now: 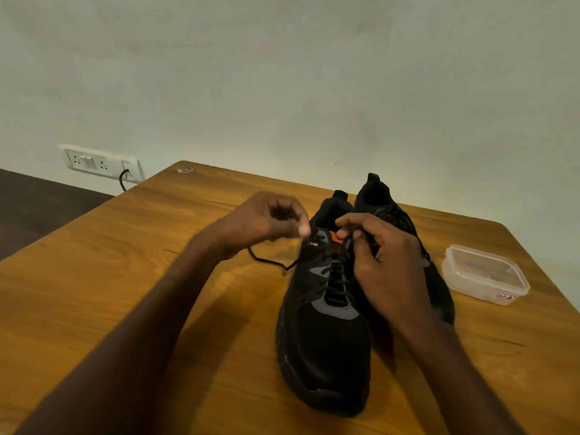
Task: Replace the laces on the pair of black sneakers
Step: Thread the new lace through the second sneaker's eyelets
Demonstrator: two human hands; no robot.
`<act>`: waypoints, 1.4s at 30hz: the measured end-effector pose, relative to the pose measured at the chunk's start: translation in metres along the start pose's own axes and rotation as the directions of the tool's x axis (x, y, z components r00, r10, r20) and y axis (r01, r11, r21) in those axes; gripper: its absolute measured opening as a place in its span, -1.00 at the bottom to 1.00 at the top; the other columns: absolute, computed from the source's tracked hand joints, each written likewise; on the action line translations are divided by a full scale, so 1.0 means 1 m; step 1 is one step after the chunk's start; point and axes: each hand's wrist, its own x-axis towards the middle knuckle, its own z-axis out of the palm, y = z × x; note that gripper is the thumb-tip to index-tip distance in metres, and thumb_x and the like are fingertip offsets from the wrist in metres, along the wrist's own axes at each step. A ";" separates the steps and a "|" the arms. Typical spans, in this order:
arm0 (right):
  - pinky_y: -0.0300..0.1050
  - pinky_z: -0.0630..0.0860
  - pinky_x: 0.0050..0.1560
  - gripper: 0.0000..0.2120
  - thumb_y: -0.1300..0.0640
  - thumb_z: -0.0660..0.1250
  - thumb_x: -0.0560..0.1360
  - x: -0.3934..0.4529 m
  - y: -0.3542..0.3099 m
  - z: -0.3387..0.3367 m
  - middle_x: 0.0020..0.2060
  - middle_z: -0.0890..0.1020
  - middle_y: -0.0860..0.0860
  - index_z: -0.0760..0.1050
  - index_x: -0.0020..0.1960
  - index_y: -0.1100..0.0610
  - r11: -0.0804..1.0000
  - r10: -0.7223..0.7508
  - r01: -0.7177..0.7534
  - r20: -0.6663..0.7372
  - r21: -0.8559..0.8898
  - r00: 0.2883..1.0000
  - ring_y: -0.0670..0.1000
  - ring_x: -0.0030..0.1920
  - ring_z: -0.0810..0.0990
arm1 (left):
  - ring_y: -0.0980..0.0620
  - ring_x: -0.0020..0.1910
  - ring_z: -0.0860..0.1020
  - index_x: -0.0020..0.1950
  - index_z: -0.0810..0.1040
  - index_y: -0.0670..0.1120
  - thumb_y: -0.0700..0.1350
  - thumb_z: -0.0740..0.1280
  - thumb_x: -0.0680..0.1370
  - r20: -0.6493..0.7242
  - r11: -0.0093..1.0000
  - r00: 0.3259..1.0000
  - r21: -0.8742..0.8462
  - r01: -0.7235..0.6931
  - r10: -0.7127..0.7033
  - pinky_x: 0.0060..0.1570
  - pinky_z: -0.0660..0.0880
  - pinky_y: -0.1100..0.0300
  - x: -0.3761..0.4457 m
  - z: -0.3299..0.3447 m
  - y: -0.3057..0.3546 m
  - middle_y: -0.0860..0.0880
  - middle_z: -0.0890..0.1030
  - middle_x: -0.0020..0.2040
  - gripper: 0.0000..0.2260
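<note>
black sneakers [326, 334] stand side by side on the wooden desk [157, 277], toes toward the person, the near one in front of the far one [383, 202]. the left hand [266, 221] pinches a black lace [270, 262] at the near shoe's collar, its loose end trailing over the desk. the right hand [383, 259] has its grip clamped on the laces near the orange tongue patch [334, 238]. a clear lidded plastic box [485, 274] sits to the right of the shoes. a wall socket plate [100, 163] with a black cable is behind.
</note>
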 end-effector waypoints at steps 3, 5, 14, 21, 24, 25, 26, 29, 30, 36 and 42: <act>-0.29 0.60 0.08 -0.69 0.34 0.29 0.63 0.001 0.001 -0.003 -0.01 0.68 -0.23 0.66 0.16 -0.02 0.999 0.045 -0.045 -0.011 0.007 0.999 -0.25 0.07 0.65 | 0.10 0.01 0.66 -0.03 0.70 -0.17 -0.17 0.52 0.53 0.021 0.996 0.998 0.069 0.064 -0.066 0.13 0.56 0.11 0.002 0.009 0.003 0.02 0.71 -0.06 -0.91; -0.31 0.60 0.04 -0.70 0.33 0.28 0.63 0.002 0.002 -0.005 -0.03 0.69 -0.22 0.67 0.15 0.01 0.998 0.064 -0.064 -0.015 0.026 0.998 -0.24 0.05 0.66 | 0.17 -0.04 0.64 -0.05 0.68 -0.12 -0.17 0.46 0.59 0.009 0.995 0.998 0.086 0.054 -0.055 0.05 0.52 0.21 0.003 0.007 0.003 0.08 0.69 -0.11 -0.96; -0.31 0.60 0.08 -0.71 0.36 0.28 0.64 0.003 0.001 -0.008 -0.04 0.71 -0.16 0.68 0.14 0.06 0.990 0.118 -0.115 -0.021 0.084 0.993 -0.22 0.05 0.68 | -0.01 -0.02 0.64 0.07 0.45 -0.07 -0.04 0.19 0.70 -0.182 0.514 0.979 -0.833 -0.204 0.093 -0.24 0.53 0.27 0.003 -0.008 0.001 -0.08 0.58 0.02 -0.87; -0.28 0.62 0.09 -0.71 0.35 0.29 0.62 0.003 0.002 -0.009 -0.03 0.71 -0.18 0.69 0.14 0.06 0.991 0.111 -0.108 -0.032 0.081 0.993 -0.22 0.06 0.67 | 0.09 -0.26 0.48 0.04 0.61 -0.23 -0.15 0.48 0.58 -0.049 0.996 0.997 -0.069 -0.062 0.058 -0.29 0.44 0.20 0.005 0.010 0.004 0.01 0.61 -0.12 -0.84; -0.19 0.62 0.11 -0.76 0.32 0.32 0.61 0.002 0.000 -0.009 0.02 0.68 -0.16 0.67 0.15 0.08 0.999 0.008 -0.006 -0.061 0.033 0.998 -0.16 0.11 0.65 | 0.00 -0.11 0.63 0.00 0.66 -0.18 -0.17 0.52 0.54 0.005 0.994 0.999 0.107 -0.034 0.033 -0.10 0.54 0.19 0.005 0.015 0.008 -0.02 0.69 -0.06 -0.88; -0.16 0.60 0.09 -0.79 0.28 0.34 0.60 0.002 -0.001 -0.008 0.01 0.66 -0.15 0.67 0.14 0.08 0.998 -0.057 0.056 -0.055 -0.011 0.997 -0.14 0.11 0.62 | -0.03 -0.03 0.65 0.01 0.66 -0.16 -0.17 0.52 0.54 0.000 0.990 1.000 0.136 -0.029 0.030 -0.01 0.56 0.15 0.005 0.015 0.008 -0.03 0.69 -0.04 -0.89; -0.13 0.56 0.06 -0.81 0.22 0.34 0.60 0.001 -0.003 -0.006 0.00 0.62 -0.14 0.67 0.13 0.06 0.992 -0.111 0.110 -0.027 -0.055 0.993 -0.12 0.09 0.58 | -0.03 0.02 0.66 0.02 0.67 -0.16 -0.17 0.52 0.54 -0.006 0.989 1.000 0.146 -0.029 0.030 0.07 0.57 0.11 0.005 0.015 0.007 -0.04 0.70 -0.02 -0.89; -0.02 0.44 0.01 -0.75 -0.06 0.26 0.61 -0.003 -0.017 0.004 -0.03 0.45 -0.13 0.64 0.20 -0.07 0.951 -0.121 0.153 0.133 -0.268 0.984 -0.08 0.03 0.42 | 0.01 0.04 0.66 0.07 0.66 -0.15 -0.18 0.49 0.57 0.013 0.984 0.999 0.172 -0.050 0.049 0.13 0.58 0.04 0.005 0.008 0.001 -0.03 0.70 0.00 -0.90; 0.00 0.43 0.01 -0.69 -0.16 0.20 0.63 -0.006 -0.022 0.008 -0.01 0.40 -0.12 0.61 0.24 -0.12 0.910 -0.091 0.157 0.183 -0.383 0.979 -0.07 0.04 0.38 | 0.03 0.00 0.65 0.06 0.66 -0.13 -0.17 0.48 0.58 0.018 0.978 0.998 0.202 -0.056 0.054 0.08 0.58 0.04 0.005 0.007 -0.002 0.01 0.69 -0.02 -0.91; 0.03 0.42 -0.03 -0.75 -0.25 0.20 0.61 -0.010 -0.028 0.009 -0.11 0.40 -0.14 0.58 0.02 -0.16 0.896 -0.055 0.145 0.220 -0.419 0.974 -0.09 -0.06 0.39 | 0.06 -0.11 0.65 -0.01 0.68 -0.10 -0.10 0.50 0.56 -0.005 0.957 0.999 0.288 -0.032 0.035 -0.07 0.57 0.08 0.006 0.004 -0.014 -0.02 0.69 -0.10 -0.92; 0.01 0.63 -0.23 -0.87 0.03 0.45 0.54 -0.001 -0.030 -0.010 -0.31 0.60 -0.02 0.55 -0.14 0.01 0.997 0.070 -0.071 0.162 0.003 0.984 -0.02 -0.29 0.60 | 0.25 -0.37 0.48 -0.09 0.70 -0.09 0.40 0.37 0.49 -0.084 0.855 0.996 0.516 0.038 0.006 -0.32 0.35 0.24 0.006 0.004 -0.024 0.07 0.61 -0.27 -0.47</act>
